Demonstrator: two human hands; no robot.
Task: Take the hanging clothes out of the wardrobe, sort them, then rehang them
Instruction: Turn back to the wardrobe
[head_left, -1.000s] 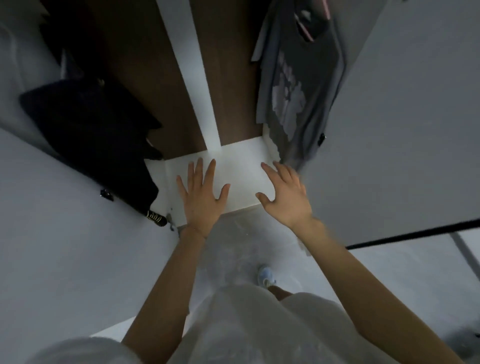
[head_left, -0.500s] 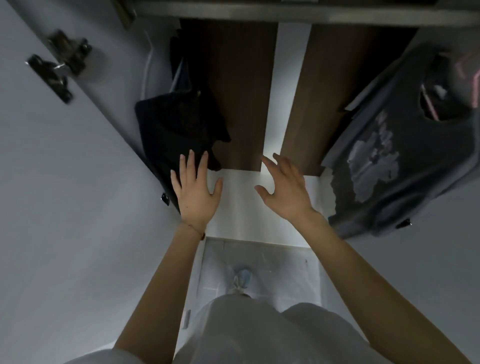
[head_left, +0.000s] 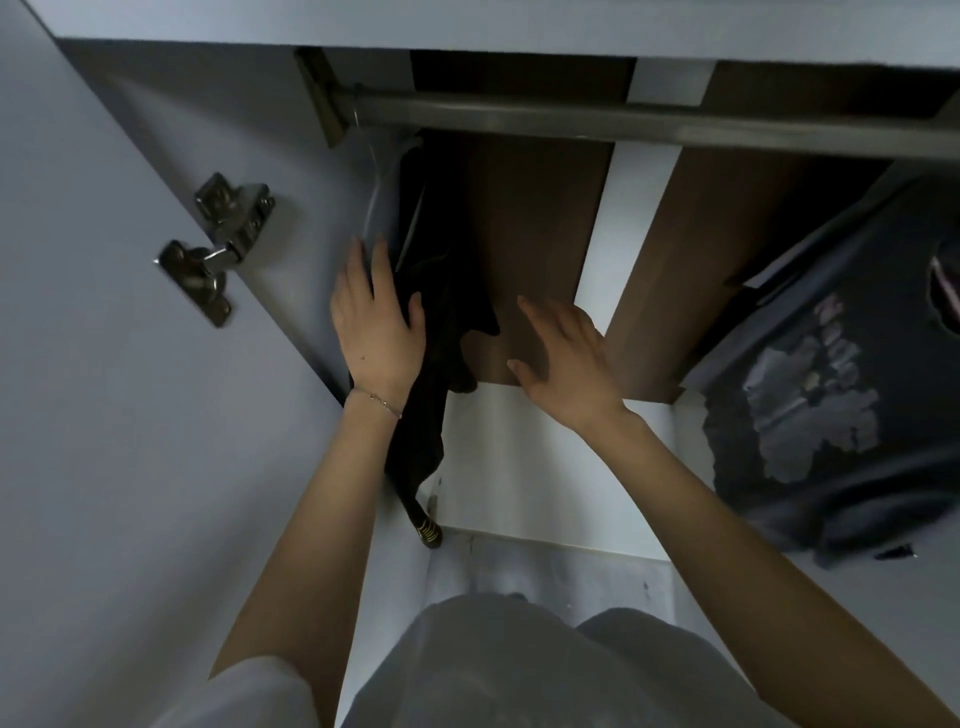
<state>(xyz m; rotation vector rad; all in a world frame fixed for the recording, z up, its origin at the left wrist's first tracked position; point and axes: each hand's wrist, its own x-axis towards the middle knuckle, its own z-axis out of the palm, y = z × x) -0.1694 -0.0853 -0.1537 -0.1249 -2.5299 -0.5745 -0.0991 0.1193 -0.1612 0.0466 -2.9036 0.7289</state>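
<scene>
"While both arms reach into the open wardrobe (head_left: 545, 467), neither hand has closed on anything."

"What's the left one doing, then?"

"The left hand (head_left: 376, 322) is flat, fingers straight and pointing up. It lies over the left edge of the black garment (head_left: 447, 312), thumb across the dark cloth. I can't tell from here whether it presses or only rests there. A thin bracelet (head_left: 376, 404) sits at that wrist."

"And the right?"

"The right hand (head_left: 563, 364) hangs in the air, fingers spread and loose, in front of the brown back panel (head_left: 530, 218). It is just right of the black garment and clear of it."

"Where are the clothes?"

"The black garment hangs at the far left end of the rail (head_left: 623, 122), close to the side wall, on a pale hanger (head_left: 371, 213). One striped cuff dangles down near the wardrobe's white floor. The grey T-shirt (head_left: 831, 415), with its pale, worn print, hangs at the far right, well apart from both hands."

"And the door?"

"The left door (head_left: 104, 415) stands open, its metal hinge (head_left: 215, 249) showing on the inner face."
</scene>
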